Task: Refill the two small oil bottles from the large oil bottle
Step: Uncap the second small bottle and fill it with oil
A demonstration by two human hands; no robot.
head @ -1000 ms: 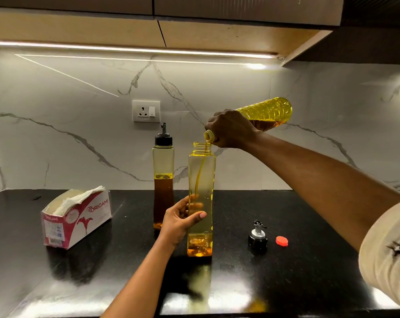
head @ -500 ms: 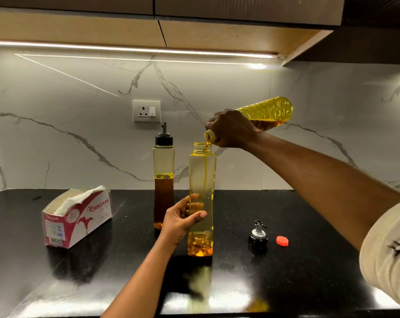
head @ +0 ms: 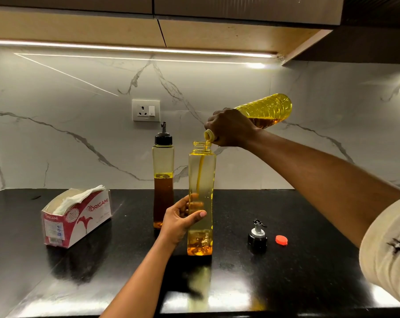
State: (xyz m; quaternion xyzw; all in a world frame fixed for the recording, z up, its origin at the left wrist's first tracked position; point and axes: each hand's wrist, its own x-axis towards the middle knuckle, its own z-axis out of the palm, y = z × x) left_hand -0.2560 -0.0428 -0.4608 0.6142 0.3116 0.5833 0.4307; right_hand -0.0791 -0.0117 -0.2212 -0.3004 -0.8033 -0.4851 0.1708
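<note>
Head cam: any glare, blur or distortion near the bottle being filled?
Head view: under-cabinet light strip clips white and mirrors as bright patches on the glossy black counter; wide-angle slightly bows straight lines; open small bottle and oil stream are sharp; sleeve at right is soft.

We see a warm strip light (head: 125, 48) above the right hand (head: 231, 128) glaring off the glossy table (head: 309, 283) below the left hand (head: 180, 222); edges bow, focus is sharp.
</note>
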